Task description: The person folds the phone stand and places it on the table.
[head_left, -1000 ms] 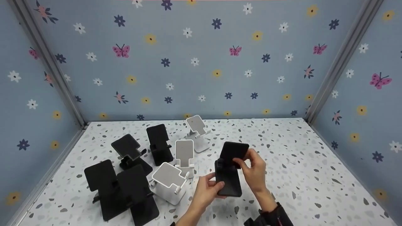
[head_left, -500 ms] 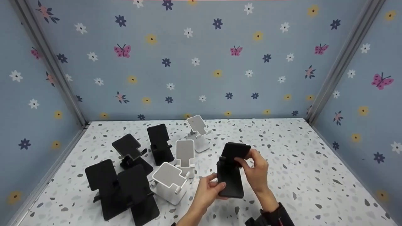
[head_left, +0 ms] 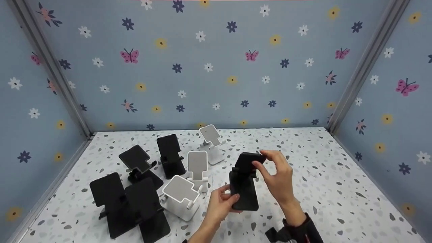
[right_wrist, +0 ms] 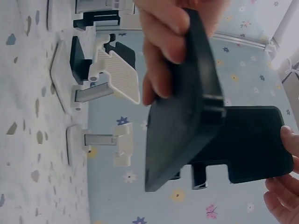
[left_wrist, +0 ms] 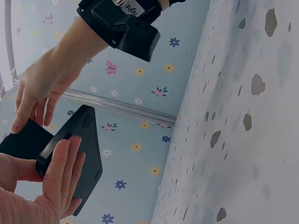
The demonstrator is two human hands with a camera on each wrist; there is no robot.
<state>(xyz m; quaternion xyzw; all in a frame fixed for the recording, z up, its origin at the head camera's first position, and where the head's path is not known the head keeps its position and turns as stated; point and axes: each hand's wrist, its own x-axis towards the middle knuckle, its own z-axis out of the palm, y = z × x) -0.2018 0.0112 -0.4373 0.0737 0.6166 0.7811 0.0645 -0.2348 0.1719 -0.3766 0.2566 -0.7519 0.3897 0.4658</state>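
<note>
Both our left hand (head_left: 220, 204) and our right hand (head_left: 278, 177) hold one black stand (head_left: 243, 185) above the tabletop (head_left: 337, 195): the left grips its base (head_left: 247, 199), the right pinches its upper plate (head_left: 247, 162). Left of our hands, we see three white stands (head_left: 181, 189), and farther left four other black stands (head_left: 143, 199).

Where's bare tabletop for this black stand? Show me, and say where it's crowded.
Free: the tabletop from the right hand to the right wall, reaching the back wall behind the held black stand. Smaller: the back-left corner, beyond four black stands. Crowded: left of and beyond the left hand, with those and three white stands.
</note>
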